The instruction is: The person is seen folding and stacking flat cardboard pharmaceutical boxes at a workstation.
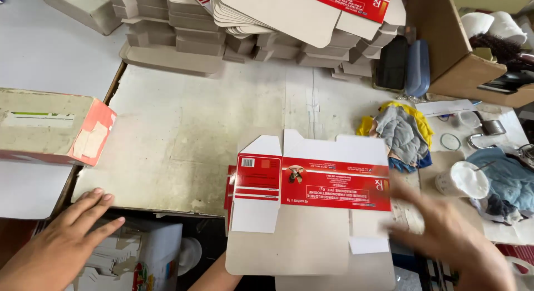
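Observation:
A flat unfolded carton blank [311,182], red printed band across white flaps, lies on top of a small pile of similar blanks at the table's near edge. My right hand [445,235] is blurred, fingers apart, right beside the blank's right end, holding nothing. My left hand [67,235] rests open and flat on the table's near left corner, well apart from the blank.
Tall stacks of flat grey-and-red carton blanks [267,24] fill the far side. A worn red-ended box [50,127] sits left. Rags [400,132], a white cup [461,180], a brown cardboard box [461,52] and clutter lie right. A carton of blanks [144,257] sits below the edge.

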